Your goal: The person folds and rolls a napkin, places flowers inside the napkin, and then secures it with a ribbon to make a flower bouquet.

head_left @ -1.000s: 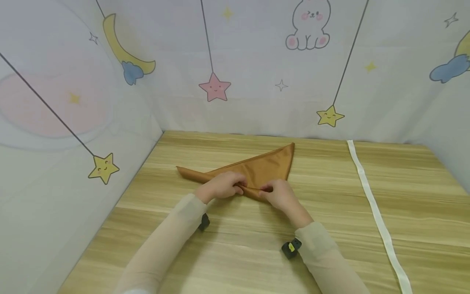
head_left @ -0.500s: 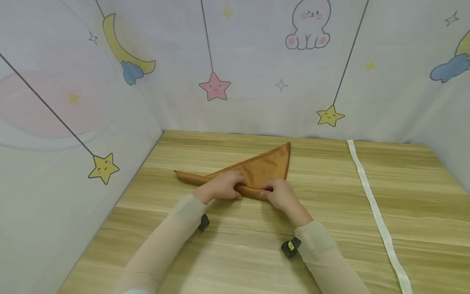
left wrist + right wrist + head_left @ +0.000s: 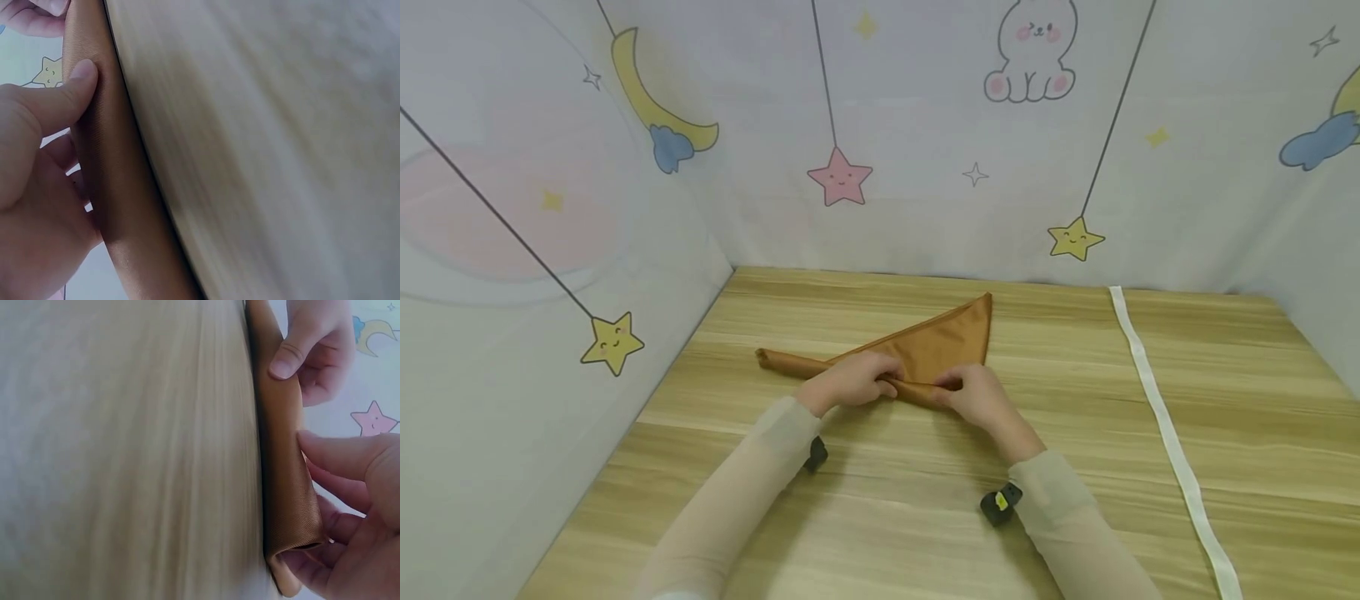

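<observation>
A shiny brown cloth [image 3: 943, 346] lies on the table, its near edge rolled into a tube and its far part a flat triangle pointing to the back right. The left hand [image 3: 857, 379] grips the roll near its middle, thumb on the near side in the left wrist view, where the rolled cloth [image 3: 115, 169] runs top to bottom. At the roll's right end, the right hand [image 3: 973, 396] pinches the edge. In the right wrist view the folded end of the cloth [image 3: 294, 519] shows beside the right hand [image 3: 356, 500], whose thumb touches the roll.
A long white strip [image 3: 1165, 425] runs front to back along the right of the wood-grain table [image 3: 880, 517]. A pale curtain [image 3: 925, 225] with printed stars stands behind and at the left. Each wrist carries a small black camera [image 3: 1000, 504].
The roll's left tip has dropped slightly toward me and the cloth's far corner has shifted a little left. Both hands stay on the roll, fingers moving slightly.
</observation>
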A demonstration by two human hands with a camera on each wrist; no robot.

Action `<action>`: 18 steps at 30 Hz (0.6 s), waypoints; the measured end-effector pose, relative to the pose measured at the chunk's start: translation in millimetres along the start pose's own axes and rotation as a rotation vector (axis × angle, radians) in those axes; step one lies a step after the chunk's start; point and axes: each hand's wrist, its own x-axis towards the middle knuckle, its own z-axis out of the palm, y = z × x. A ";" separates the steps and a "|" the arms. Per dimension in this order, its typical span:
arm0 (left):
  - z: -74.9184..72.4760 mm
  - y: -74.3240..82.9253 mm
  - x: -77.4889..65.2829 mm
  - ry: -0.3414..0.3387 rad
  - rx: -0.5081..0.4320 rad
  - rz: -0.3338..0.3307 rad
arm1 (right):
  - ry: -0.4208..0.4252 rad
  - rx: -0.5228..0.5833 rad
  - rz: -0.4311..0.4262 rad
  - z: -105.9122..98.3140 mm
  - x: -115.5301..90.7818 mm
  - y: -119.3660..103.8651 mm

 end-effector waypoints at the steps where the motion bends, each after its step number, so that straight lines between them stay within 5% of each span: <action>1: -0.2 0.2 0.0 -0.003 -0.002 -0.005 | -0.004 -0.005 -0.001 -0.4 0.0 0.0; 11: -0.4 -1.6 2.0 0.002 -0.013 0.042 | -0.019 -0.074 -0.043 -3.7 3.1 3.8; 18: -0.4 1.3 4.0 0.007 0.066 0.060 | -0.040 -0.074 -0.017 -5.5 5.3 4.4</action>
